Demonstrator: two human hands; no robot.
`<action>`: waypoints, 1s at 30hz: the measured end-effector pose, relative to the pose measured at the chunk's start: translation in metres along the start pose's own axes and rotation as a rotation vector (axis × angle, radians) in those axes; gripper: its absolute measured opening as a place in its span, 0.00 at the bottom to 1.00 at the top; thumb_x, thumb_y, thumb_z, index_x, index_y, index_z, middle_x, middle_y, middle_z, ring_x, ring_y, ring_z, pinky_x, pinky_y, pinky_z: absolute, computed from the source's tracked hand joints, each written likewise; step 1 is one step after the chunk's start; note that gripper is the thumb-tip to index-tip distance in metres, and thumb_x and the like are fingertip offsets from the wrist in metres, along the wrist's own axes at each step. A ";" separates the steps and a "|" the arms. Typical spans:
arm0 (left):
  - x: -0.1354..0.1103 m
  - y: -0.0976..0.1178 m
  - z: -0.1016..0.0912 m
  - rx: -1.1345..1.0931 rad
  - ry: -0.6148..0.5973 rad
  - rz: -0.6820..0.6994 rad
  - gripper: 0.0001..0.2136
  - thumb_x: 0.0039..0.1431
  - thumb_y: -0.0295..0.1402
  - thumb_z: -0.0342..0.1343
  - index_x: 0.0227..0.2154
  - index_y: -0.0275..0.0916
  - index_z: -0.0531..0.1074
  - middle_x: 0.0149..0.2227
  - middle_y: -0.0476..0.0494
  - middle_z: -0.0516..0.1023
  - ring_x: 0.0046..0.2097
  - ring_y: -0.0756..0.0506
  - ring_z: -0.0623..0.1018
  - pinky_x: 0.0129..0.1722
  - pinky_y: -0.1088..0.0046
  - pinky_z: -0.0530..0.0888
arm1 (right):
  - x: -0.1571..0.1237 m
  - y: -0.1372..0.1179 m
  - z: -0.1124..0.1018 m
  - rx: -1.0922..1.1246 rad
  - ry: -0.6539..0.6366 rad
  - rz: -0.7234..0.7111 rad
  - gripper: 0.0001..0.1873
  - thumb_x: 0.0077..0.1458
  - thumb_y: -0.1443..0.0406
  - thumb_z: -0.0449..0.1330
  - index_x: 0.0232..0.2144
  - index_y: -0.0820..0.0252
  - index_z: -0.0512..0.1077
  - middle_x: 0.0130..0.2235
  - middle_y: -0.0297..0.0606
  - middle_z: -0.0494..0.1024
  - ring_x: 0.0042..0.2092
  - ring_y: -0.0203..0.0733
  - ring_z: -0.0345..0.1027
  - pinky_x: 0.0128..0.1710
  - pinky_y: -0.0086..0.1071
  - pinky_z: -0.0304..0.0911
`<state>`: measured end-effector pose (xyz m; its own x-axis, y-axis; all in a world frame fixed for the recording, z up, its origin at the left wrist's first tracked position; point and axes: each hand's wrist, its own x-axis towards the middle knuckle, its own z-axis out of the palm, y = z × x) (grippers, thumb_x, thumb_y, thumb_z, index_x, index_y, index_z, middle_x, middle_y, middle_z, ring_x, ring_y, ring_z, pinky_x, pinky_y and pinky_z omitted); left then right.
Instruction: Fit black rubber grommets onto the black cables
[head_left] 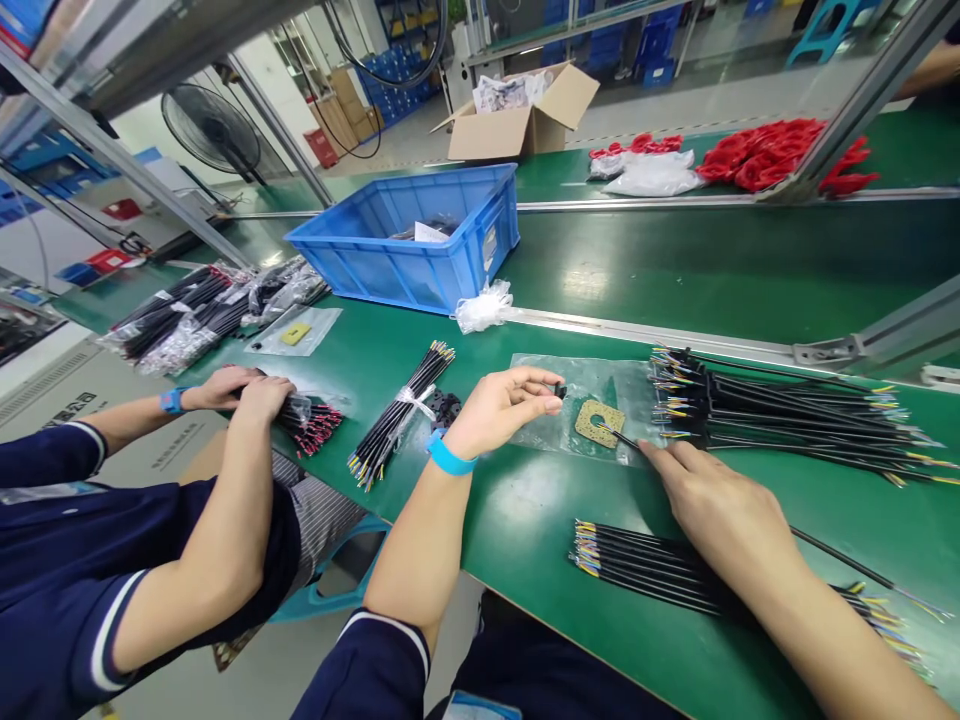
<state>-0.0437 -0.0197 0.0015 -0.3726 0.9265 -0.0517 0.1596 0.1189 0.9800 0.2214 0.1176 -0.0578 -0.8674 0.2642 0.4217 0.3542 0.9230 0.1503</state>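
My left hand (501,408), with a blue band at its wrist, pinches a small black part (560,391) between thumb and fingertips. My right hand (720,500) grips a black cable (634,442). The bared wire end of that cable lies over a yellow sponge (592,434) with a round hole, which rests on a clear plastic bag (541,372). Below my right hand is a row of black cables (645,565) with coloured wire ends, partly hidden by my forearm. Beyond the hand, more cables (787,405) with black pieces at their left ends are piled.
A tied cable bundle (405,408) lies beside small black parts (445,408). Behind stands a blue bin (420,265) near crumpled plastic (484,306). At left, a co-worker's hands (259,392) hold cables with red ends (313,428). A metal rail (660,335) crosses the green table.
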 end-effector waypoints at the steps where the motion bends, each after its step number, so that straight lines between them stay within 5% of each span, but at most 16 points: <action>1: 0.001 0.000 0.002 -0.016 0.001 0.015 0.17 0.62 0.37 0.65 0.51 0.33 0.78 0.41 0.39 0.82 0.42 0.46 0.84 0.40 0.72 0.77 | 0.001 0.000 -0.002 -0.008 0.009 0.003 0.21 0.63 0.77 0.50 0.51 0.61 0.77 0.33 0.36 0.76 0.29 0.37 0.73 0.19 0.33 0.56; 6: 0.008 -0.006 0.020 -0.174 0.072 0.058 0.20 0.61 0.45 0.66 0.49 0.35 0.81 0.48 0.37 0.83 0.39 0.47 0.82 0.40 0.70 0.76 | 0.006 -0.004 -0.020 0.201 0.196 0.099 0.23 0.70 0.72 0.54 0.64 0.53 0.69 0.41 0.34 0.79 0.35 0.33 0.76 0.28 0.25 0.66; 8: 0.009 -0.009 0.031 -0.285 0.089 0.042 0.24 0.58 0.51 0.68 0.47 0.35 0.82 0.44 0.37 0.83 0.37 0.47 0.81 0.39 0.71 0.75 | 0.006 -0.007 -0.030 0.285 0.273 0.124 0.29 0.70 0.72 0.56 0.69 0.47 0.64 0.41 0.34 0.77 0.36 0.32 0.75 0.34 0.24 0.68; 13: 0.006 -0.011 0.056 -0.532 0.005 -0.027 0.32 0.47 0.59 0.72 0.43 0.35 0.84 0.34 0.40 0.82 0.33 0.50 0.77 0.37 0.72 0.71 | 0.005 -0.014 -0.043 0.284 0.338 0.128 0.41 0.68 0.74 0.58 0.75 0.37 0.53 0.38 0.33 0.71 0.30 0.29 0.67 0.31 0.22 0.65; 23: -0.001 -0.005 0.067 -0.723 -0.059 -0.163 0.29 0.43 0.54 0.77 0.39 0.34 0.84 0.36 0.41 0.82 0.32 0.52 0.76 0.35 0.74 0.70 | 0.005 -0.014 -0.044 0.082 0.381 0.076 0.46 0.66 0.75 0.59 0.77 0.41 0.47 0.36 0.33 0.76 0.31 0.31 0.72 0.31 0.25 0.64; 30: -0.002 0.000 0.066 -0.580 -0.058 -0.110 0.31 0.45 0.59 0.74 0.37 0.33 0.85 0.34 0.41 0.80 0.31 0.52 0.75 0.35 0.74 0.69 | -0.005 -0.012 -0.045 -0.021 0.316 0.008 0.47 0.63 0.79 0.56 0.78 0.48 0.48 0.38 0.37 0.80 0.33 0.36 0.75 0.32 0.30 0.63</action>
<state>0.0171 0.0024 -0.0115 -0.3059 0.9396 -0.1536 -0.4087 0.0161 0.9125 0.2370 0.0931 -0.0214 -0.7143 0.1681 0.6793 0.3705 0.9143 0.1634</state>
